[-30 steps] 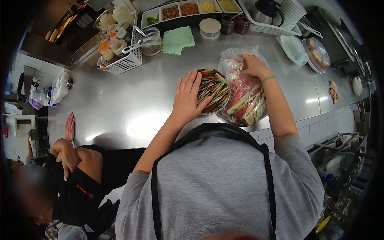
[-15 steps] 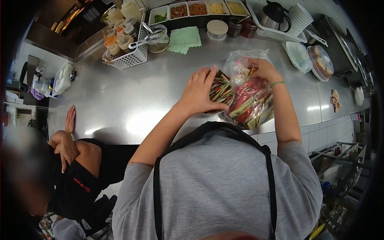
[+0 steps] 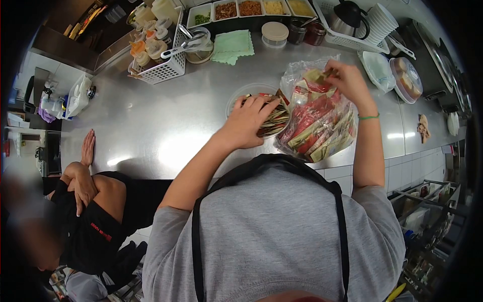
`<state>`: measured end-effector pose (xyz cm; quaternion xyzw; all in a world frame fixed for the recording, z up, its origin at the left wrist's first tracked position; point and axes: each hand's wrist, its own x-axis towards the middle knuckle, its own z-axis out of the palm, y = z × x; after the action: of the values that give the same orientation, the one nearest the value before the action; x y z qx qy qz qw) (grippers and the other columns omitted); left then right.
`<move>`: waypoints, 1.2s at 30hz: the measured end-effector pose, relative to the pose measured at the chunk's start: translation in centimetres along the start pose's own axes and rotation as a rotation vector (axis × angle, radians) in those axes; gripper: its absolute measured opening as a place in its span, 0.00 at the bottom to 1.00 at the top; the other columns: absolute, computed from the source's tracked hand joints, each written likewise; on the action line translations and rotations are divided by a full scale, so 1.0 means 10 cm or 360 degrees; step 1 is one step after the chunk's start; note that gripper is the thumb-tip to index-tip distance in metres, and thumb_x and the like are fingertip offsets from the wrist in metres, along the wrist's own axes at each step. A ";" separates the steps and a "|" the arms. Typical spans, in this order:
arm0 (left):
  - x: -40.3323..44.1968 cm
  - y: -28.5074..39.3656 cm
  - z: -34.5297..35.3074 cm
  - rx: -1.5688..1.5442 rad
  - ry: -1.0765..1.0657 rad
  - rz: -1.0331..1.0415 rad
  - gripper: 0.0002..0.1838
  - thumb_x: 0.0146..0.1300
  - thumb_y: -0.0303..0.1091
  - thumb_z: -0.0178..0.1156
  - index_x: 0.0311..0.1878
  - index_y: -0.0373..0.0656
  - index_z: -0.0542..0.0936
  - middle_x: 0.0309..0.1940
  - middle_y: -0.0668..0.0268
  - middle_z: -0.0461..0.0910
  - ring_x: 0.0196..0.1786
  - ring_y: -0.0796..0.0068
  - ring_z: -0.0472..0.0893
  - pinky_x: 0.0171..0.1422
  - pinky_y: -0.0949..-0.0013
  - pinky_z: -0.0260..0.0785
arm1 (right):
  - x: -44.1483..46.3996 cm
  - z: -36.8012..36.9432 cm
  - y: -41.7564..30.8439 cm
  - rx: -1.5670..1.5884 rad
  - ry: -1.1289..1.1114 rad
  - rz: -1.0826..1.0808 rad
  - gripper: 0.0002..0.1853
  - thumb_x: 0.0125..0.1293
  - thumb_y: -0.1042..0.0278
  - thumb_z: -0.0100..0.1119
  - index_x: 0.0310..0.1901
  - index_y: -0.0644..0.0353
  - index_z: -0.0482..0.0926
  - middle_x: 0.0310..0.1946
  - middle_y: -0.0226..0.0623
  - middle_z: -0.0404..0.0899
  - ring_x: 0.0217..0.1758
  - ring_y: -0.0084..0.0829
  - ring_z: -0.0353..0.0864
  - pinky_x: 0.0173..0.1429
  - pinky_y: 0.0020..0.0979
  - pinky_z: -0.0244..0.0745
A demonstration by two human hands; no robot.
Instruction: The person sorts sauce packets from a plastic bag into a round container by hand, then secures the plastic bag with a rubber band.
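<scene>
My left hand (image 3: 249, 121) lies over a round clear container (image 3: 231, 100) that is packed with small flat packets (image 3: 275, 120) standing on edge. Its fingers are spread and rest on top of the packets. Right beside the container, a clear plastic bag (image 3: 297, 70) holds many red and beige packets (image 3: 319, 118). At the far end of the bag, my right hand (image 3: 349, 83) pinches a beige sachet (image 3: 317, 76) between thumb and fingers. A green band circles that wrist. Print on the sachets is too small to read.
A white basket of squeeze bottles (image 3: 158, 73) stands at the back left, near a green cloth (image 3: 233, 46). Food trays (image 3: 249, 8), a lidded tub (image 3: 274, 34) and dark jars (image 3: 314, 33) line the back. A co-worker's arm (image 3: 83, 183) rests at the left edge.
My right hand has risen out of the bag toward the upper right, now with a sachet in its fingers. My left hand has shifted slightly left and lies over the packets.
</scene>
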<state>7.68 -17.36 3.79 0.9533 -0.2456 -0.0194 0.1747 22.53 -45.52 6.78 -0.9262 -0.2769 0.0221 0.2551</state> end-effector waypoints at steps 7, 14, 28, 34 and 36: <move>-0.12 -0.07 -0.02 -0.0048 0.0002 0.0117 0.51 0.37 0.33 0.68 0.71 0.48 0.59 0.63 0.57 0.67 0.68 0.58 0.65 0.73 0.49 0.48 | 0.05 -0.19 -0.95 0.0741 0.0098 -0.0332 0.10 0.58 0.76 0.65 0.38 0.63 0.74 0.28 0.33 0.79 0.34 0.20 0.81 0.34 0.27 0.76; -0.15 -0.06 -0.01 -0.0053 -0.0009 0.0089 0.50 0.37 0.35 0.68 0.70 0.48 0.60 0.63 0.57 0.66 0.68 0.58 0.64 0.73 0.48 0.48 | 0.34 0.65 -1.32 -0.0609 0.0040 -0.0824 0.09 0.49 0.71 0.61 0.35 0.55 0.82 0.31 0.39 0.83 0.34 0.41 0.84 0.37 0.38 0.78; -0.14 -0.07 0.01 -0.0075 0.0055 0.0053 0.52 0.36 0.37 0.73 0.70 0.53 0.61 0.65 0.61 0.66 0.69 0.59 0.63 0.74 0.48 0.45 | 0.34 0.59 -0.88 0.0317 -0.0046 -0.0606 0.24 0.50 0.73 0.67 0.52 0.54 0.77 0.46 0.38 0.76 0.48 0.42 0.76 0.50 0.37 0.72; -0.15 -0.07 0.02 -0.0072 0.0092 0.0064 0.52 0.36 0.38 0.73 0.70 0.53 0.61 0.65 0.62 0.66 0.69 0.60 0.63 0.75 0.48 0.44 | 0.26 0.93 -0.78 0.0473 0.0063 -0.0562 0.07 0.55 0.74 0.63 0.36 0.62 0.78 0.32 0.41 0.78 0.39 0.42 0.78 0.44 0.37 0.72; -0.15 -0.09 0.04 -0.0071 0.0088 0.0059 0.52 0.36 0.39 0.73 0.71 0.54 0.61 0.65 0.61 0.66 0.70 0.60 0.62 0.75 0.48 0.44 | 0.26 0.90 -0.85 0.0333 0.0007 -0.0600 0.06 0.55 0.73 0.62 0.34 0.61 0.76 0.32 0.41 0.78 0.38 0.44 0.78 0.44 0.40 0.72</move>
<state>6.67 -16.04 3.07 0.9446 -0.2579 0.0048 0.2030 18.85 -33.94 3.34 -0.8265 -0.4408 0.0005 0.3501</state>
